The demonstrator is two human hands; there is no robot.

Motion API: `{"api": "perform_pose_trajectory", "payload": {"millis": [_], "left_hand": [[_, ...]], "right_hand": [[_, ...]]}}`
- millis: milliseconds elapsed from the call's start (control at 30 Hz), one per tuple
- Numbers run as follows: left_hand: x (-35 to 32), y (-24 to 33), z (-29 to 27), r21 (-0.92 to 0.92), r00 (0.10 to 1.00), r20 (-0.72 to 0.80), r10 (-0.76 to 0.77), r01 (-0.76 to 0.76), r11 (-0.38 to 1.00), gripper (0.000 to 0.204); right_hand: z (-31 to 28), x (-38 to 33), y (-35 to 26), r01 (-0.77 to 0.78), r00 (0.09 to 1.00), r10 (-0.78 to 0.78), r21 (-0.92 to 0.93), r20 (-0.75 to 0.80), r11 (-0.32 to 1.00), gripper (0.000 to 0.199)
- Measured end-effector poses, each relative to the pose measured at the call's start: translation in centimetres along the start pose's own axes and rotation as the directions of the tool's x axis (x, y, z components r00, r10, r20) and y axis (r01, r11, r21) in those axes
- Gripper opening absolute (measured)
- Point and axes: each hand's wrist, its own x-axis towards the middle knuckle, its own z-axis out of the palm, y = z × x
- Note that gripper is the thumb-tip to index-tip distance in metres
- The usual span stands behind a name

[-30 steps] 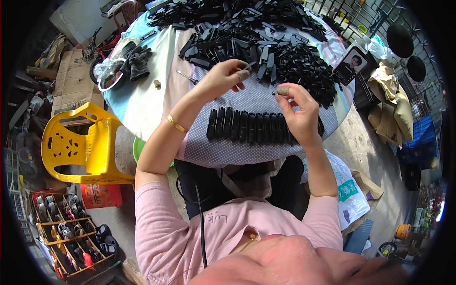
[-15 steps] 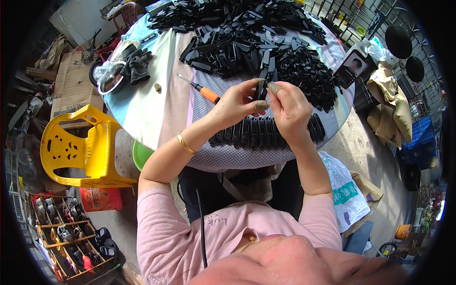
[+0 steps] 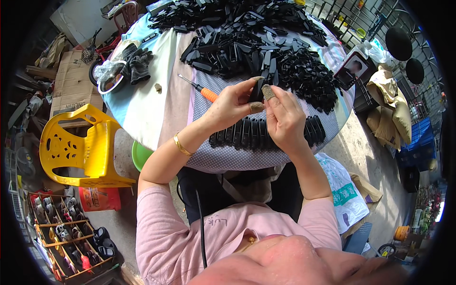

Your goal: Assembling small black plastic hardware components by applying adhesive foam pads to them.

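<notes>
A round table (image 3: pixel 156 118) has a dotted cloth. Beyond the hands lies a big pile of black plastic parts (image 3: pixel 256 42). A row of black pieces (image 3: pixel 247 133) sits under them. An orange screwdriver (image 3: pixel 202 90) and gloves (image 3: pixel 137 64) lie left.

Black plastic parts (image 3: pixel 266 52), grey dotted cloth (image 3: pixel 247 156), yellow chair (image 3: pixel 78 147)

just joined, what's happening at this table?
A person seated at a round table holds one small black plastic part up between both hands: left hand, right hand, with taped fingertips. Under the hands lies a neat row of black parts; a big loose pile of them covers the far side. An orange-handled screwdriver lies beside the left hand.
</notes>
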Motion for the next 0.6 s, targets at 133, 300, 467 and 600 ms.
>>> {"api": "perform_pose_trajectory", "payload": {"millis": [133,300,467,600], "left_hand": [[-0.3,-0.3,-0.1,0.049,1.0,-0.013,-0.004,0.005,0.999,0.057],[-0.2,-0.3,-0.2,0.038,0.993,0.048,-0.106,0.104,0.994,0.054],[0.3,0.1,0.0,-0.13,0.994,0.054,-0.09,0.097,0.987,0.05],[0.0,0.1,0.3,-0.032,0.991,0.065,-0.115,0.117,0.993,0.052]], "right_hand": [[-0.4,0.2,-0.4,0.044,0.995,-0.041,-0.022,0.094,0.999,0.019],[-0.7,0.4,-0.2,0.075,0.986,-0.072,-0.018,0.149,0.997,0.023],[-0.5,0.7,0.7,0.017,1.0,-0.016,0.097,-0.008,0.995,0.016],[-0.4,0.6,0.8,-0.108,0.994,0.105,0.162,0.03,0.981,0.017]]}}
